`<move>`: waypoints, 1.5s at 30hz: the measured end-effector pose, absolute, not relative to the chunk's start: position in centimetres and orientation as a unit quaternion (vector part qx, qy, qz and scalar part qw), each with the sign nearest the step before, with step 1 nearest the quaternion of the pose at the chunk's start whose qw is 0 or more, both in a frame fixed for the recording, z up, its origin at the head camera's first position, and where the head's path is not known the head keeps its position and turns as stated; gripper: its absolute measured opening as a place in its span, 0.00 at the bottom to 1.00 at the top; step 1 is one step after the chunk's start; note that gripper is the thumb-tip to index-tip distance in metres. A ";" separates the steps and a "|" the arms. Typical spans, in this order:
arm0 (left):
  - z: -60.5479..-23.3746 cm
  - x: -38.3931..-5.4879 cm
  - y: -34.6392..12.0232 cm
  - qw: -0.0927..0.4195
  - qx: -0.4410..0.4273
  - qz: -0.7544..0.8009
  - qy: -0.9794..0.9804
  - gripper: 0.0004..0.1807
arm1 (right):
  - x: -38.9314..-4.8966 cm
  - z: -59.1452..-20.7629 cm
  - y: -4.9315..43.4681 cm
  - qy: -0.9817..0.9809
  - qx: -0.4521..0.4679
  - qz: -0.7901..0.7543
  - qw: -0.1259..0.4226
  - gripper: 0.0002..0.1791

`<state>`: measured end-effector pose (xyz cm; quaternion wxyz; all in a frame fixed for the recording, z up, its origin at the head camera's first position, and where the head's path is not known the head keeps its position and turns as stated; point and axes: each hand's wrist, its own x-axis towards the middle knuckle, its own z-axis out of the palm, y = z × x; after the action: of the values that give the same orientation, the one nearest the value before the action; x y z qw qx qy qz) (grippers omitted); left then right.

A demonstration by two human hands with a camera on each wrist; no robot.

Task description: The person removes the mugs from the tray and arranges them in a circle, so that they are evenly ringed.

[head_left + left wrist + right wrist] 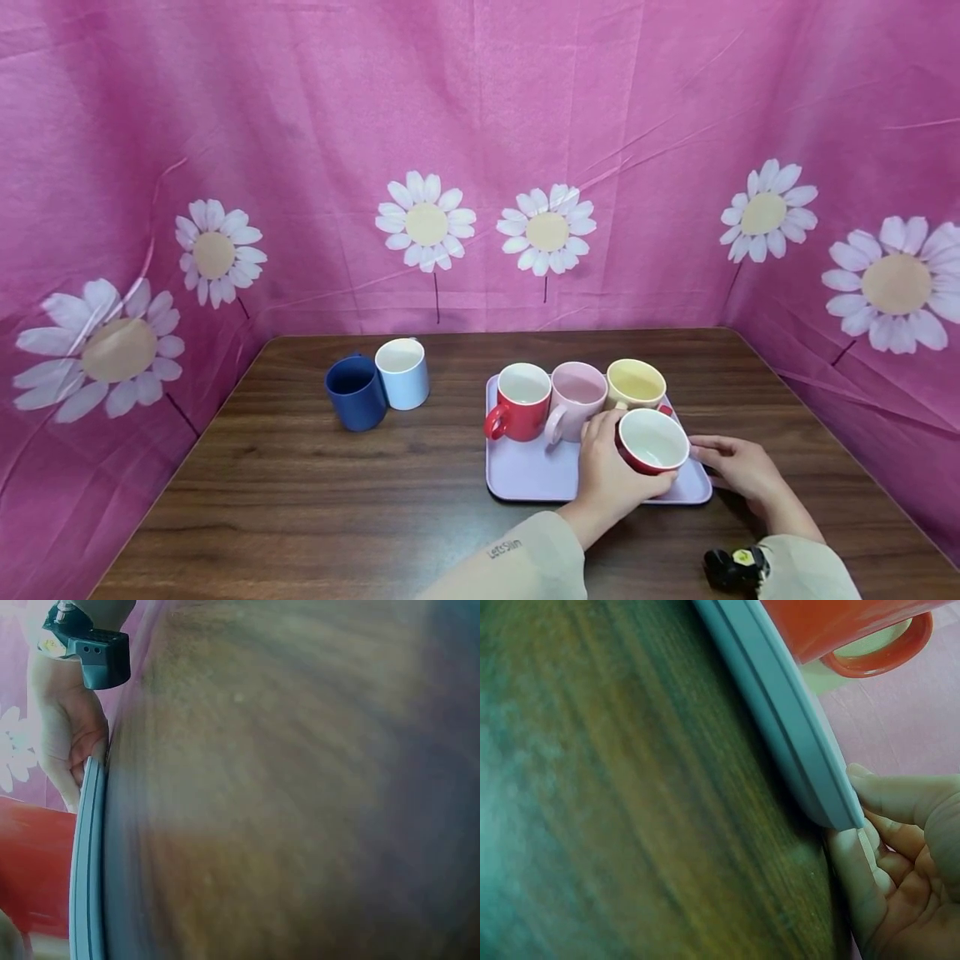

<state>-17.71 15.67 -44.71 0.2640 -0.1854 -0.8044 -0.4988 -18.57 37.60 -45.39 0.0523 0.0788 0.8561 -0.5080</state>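
My left hand (609, 471) holds a red mug (654, 442) with a white inside, fingers at its left side and thumb along its near side. This mug is over the right part of a lilac tray (532, 479); its red handle (889, 656) shows in the right wrist view. With my right hand (742, 475) I pinch the tray's right rim, thumb (892, 796) on top and fingers below. Behind the held mug stand another red mug (527, 412), a pink mug (573, 408) and a yellow mug (637, 382), in a row on the tray.
A dark blue mug (357, 404) and a light blue mug (405, 383) stand side by side on the wooden table (315, 500), left of the tray. A pink curtain (637, 100) with daisies surrounds the table's back and sides. A black wrist camera (731, 569) sits at my right sleeve.
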 end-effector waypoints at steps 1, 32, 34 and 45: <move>-44.7 -17.7 15.6 0.265 -0.185 -0.503 -0.802 0.46 | -18.6 -45.4 37.6 0.856 0.078 -0.509 0.054 0.28; -39.8 -17.3 12.0 0.230 -0.194 -0.616 -0.728 0.40 | -18.7 -45.4 37.5 0.858 0.095 -0.502 0.053 0.28; -39.0 -17.3 11.6 0.236 -0.196 -0.613 -0.728 0.40 | -18.7 -45.4 37.5 0.857 0.097 -0.504 0.052 0.28; -35.1 -18.7 7.9 0.242 -0.221 -0.656 -0.680 0.37 | -18.6 -45.2 37.3 0.859 0.101 -0.498 0.057 0.27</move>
<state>-18.68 7.92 -35.10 0.2420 -0.2208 -0.6796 -0.6564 -18.64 37.34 -45.16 0.0571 0.1006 0.8591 -0.4985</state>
